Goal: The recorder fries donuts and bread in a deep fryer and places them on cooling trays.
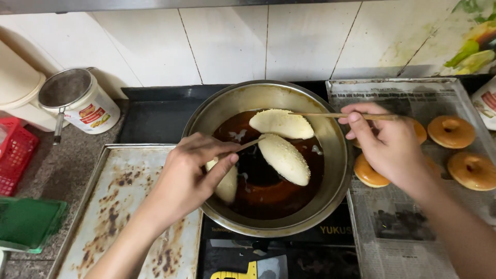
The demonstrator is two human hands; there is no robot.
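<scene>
A metal pan [336,170] of dark oil sits on a black stove, with three pale, sesame-speckled dough pieces floating in it. My left hand [191,175] grips a thin wooden stick [247,145] whose tip touches the middle dough piece [284,159]. My right hand [385,142] grips a second wooden stick [320,114] that rests against the upper dough piece [280,124]. The third dough piece [226,183] lies partly hidden under my left hand.
Fried golden doughnuts [451,131] lie on newspaper [392,227] right of the pan. A stained metal tray [124,206] sits left of it. Behind are a white tub with a sieve [77,98], a red basket [13,152] and a green container [26,222]. Tiled wall at the back.
</scene>
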